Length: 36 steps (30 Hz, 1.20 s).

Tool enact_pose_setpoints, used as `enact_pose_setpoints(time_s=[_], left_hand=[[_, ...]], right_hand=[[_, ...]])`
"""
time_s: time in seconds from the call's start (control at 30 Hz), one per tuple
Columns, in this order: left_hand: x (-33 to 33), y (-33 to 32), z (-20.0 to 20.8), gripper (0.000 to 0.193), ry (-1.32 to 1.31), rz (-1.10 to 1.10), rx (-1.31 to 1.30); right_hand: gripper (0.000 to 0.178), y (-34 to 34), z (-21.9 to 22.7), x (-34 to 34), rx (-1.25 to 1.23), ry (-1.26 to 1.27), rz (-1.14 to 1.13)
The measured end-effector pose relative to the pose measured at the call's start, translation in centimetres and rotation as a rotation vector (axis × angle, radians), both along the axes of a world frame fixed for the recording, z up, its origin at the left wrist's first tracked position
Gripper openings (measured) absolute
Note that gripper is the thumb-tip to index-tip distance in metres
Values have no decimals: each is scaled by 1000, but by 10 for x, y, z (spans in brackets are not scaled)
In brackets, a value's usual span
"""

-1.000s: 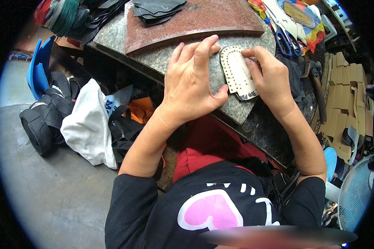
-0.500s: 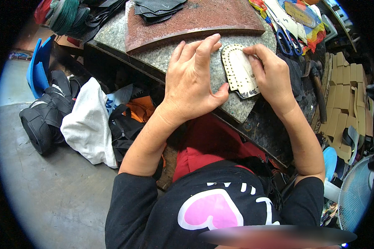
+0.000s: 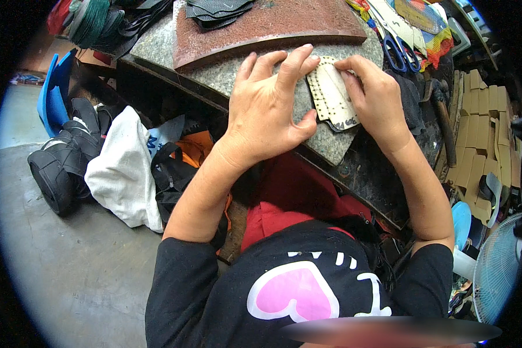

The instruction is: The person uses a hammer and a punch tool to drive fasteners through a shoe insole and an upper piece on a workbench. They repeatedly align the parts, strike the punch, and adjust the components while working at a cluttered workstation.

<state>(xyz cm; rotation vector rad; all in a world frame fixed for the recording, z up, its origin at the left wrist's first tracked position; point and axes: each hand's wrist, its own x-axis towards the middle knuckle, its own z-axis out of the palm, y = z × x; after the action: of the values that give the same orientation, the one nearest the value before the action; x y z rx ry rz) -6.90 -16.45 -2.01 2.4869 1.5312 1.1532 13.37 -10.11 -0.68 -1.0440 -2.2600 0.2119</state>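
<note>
A white arch-shaped template (image 3: 334, 93) with rows of small holes along its border lies on the grey stone slab (image 3: 307, 119). Dark material (image 3: 343, 125), perhaps leather, peeks out from under its lower end. With thumb and fingertips pinched, my right hand (image 3: 377, 101) grips the template's right edge. On the other side my left hand (image 3: 272, 101) hovers with fingers spread; its fingertips come near the template's upper left edge, and whether they touch it I cannot tell. Nothing shows in that hand's grasp.
A brown board (image 3: 267, 32) carries stacked black leather pieces (image 3: 217, 13). Blue-handled scissors (image 3: 400, 53) and a hammer (image 3: 443, 124) lie to the right. Cardboard pieces (image 3: 481, 139) and a fan (image 3: 499, 269) stand farther right. Black sandals (image 3: 58, 168) and white cloth (image 3: 124, 168) sit left.
The template has shifted slightly away from me, and my right hand has moved with it. The left fingertips now overlap its upper left edge in view.
</note>
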Motion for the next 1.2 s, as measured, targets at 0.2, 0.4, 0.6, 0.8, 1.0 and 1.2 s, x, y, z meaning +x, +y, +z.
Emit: enact_pose_setpoints(time_s=[0.2, 0.4, 0.6, 0.8, 1.0, 1.2], left_hand=[[-2, 5, -3, 60, -36, -18, 28], [1, 9, -9, 23, 53, 55, 74], [0, 11, -9, 24, 72, 59, 76], [2, 9, -8, 31, 71, 76, 62], [5, 5, -2, 35, 105, 92, 29], [6, 6, 0, 28, 200, 58, 60]], right_hand=[[10, 2, -3, 1, 40, -26, -3], [12, 6, -1, 5, 0, -37, 23], [14, 1, -2, 1, 5, -34, -44], [11, -6, -5, -4, 154, -121, -89], [12, -5, -9, -3, 95, -138, -112], [20, 3, 9, 10, -34, -35, 51]])
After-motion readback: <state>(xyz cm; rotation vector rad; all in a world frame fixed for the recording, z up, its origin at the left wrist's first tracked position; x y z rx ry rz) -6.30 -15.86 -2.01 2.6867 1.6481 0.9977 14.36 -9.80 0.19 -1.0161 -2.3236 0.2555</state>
